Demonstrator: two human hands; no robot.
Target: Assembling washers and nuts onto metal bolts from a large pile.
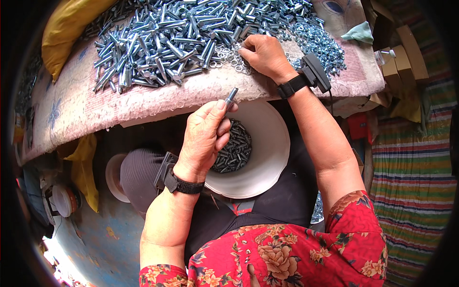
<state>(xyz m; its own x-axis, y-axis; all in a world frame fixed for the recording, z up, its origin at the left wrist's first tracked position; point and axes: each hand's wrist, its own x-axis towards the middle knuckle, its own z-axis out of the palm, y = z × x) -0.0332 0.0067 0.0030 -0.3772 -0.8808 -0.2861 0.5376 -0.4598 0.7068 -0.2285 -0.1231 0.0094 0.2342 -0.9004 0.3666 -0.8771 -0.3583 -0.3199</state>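
Note:
My left hand (205,136) holds a silver bolt (231,95) upright between thumb and fingers, just above a white bucket (272,143) between my knees. Dark assembled bolts (236,148) lie in the bucket. My right hand (263,55) reaches onto the cloth-covered table (143,103), its fingertips pinched in a scatter of small washers and nuts (229,55). A large heap of silver bolts (167,43) fills the table's middle. Both wrists carry black straps with small devices.
A yellow cushion (67,28) lies at the table's far left. Cardboard boxes (401,57) stand at the right, over a striped mat (411,191). A white lid (112,177) and a small tin (62,201) sit on the blue floor at the left.

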